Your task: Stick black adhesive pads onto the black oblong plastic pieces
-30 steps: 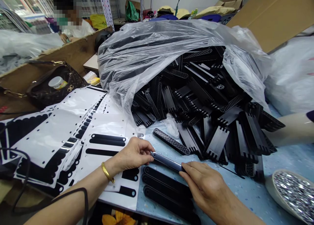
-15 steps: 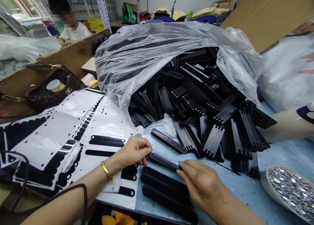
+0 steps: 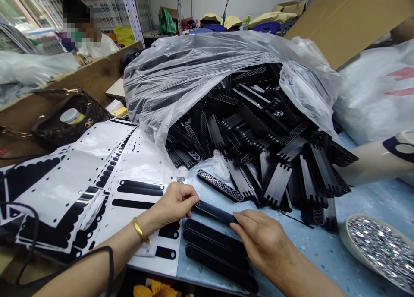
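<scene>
A narrow black strip-shaped piece [image 3: 214,212] with rounded ends is held between both hands above the table. My left hand [image 3: 177,202] pinches its left end, near a small hole. The right end sits in the closed fingers of my right hand [image 3: 258,230]. Just below lie several similar black pieces [image 3: 215,262] side by side, with smooth upper faces. Above the held piece rests another black piece [image 3: 220,185] with a lattice underside. Left of my left hand, a white sheet [image 3: 136,169] carries black rounded strips [image 3: 141,186].
A clear plastic bag [image 3: 181,72] spills a heap of black pieces [image 3: 246,128] across the back. Shiny metal rings fill a bowl [image 3: 343,232] at right. Stacked white sheets [image 3: 80,159], a brown handbag [image 3: 54,128] and a cable [image 3: 111,262] are at left. A person [image 3: 97,44] sits beyond.
The view has shifted slightly. Both hands keep their hold on the strip-shaped piece, whose upper face now looks darker, with less shine. The pieces below lie as before.
</scene>
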Demonstrator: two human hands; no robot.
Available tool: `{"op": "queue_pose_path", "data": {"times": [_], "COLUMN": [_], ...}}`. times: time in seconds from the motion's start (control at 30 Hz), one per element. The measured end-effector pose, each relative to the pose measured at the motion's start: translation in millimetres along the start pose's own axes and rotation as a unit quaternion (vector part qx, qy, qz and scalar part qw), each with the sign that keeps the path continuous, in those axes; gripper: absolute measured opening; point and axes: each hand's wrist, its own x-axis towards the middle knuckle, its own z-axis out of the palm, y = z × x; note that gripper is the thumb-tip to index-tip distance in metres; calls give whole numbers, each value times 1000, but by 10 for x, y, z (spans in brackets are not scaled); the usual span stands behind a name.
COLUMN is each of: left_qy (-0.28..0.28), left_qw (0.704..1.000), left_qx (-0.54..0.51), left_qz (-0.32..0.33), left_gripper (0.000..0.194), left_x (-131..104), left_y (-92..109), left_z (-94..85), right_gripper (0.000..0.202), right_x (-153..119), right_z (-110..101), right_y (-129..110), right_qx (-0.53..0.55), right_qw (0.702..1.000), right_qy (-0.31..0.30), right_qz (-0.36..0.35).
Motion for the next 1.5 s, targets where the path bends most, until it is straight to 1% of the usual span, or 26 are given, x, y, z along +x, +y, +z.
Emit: {"op": "queue_pose_path", "data": {"times": [0.17,0.27,0.37,0.6,0.67,0.73,0.8,0.93,1.07,1.23,1.4,1.5], "left_qy": [-18,-15,-26,-45,-46,-43,-52,-84,-79,-66,-74,-63], "left_qw": [999,999,999,999,998,998,998,994,995,994,995,995], "left_qx": [-47,-15,8,-14,-26,-37,-42,-32,-23,24,-1,-6], "left_qz": [-18,-29,-32,-21,-17,-11,2,57,64,85,71,76], "left_gripper": [18,18,16,12,16,23,28,35,38,28,24,30], "left_x": [21,35,40,23,25,23,11,-36,-60,-53,-39,-34], "left_y": [-15,-3,17,34,12,-15,-41,-81,-105,-89,-79,-82], "left_z": [-28,-20,-20,-33,-38,-53,-80,-132,-132,-110,-111,-114], "right_gripper": [23,24,24,28,29,29,29,29,27,24,23,21], "right_x": [1,2,-3,-14,-13,-12,-12,-19,-25,-29,-43,-43], "right_z": [10,11,13,17,15,13,11,12,14,21,34,22], "right_y": [-15,-30,-46,-71,-71,-68,-66,-59,-38,-18,-24,-46], "right_qx": [-1,6,9,-8,-7,-9,-13,-24,-22,-26,-24,-26], "right_qw": [1000,1000,1000,1000,1000,1000,999,999,1000,1000,1000,1000], "right_qy": [7,7,3,23,25,29,28,20,11,3,1,2], "right_qz": [3,9,18,10,10,9,8,12,6,6,6,5]}}
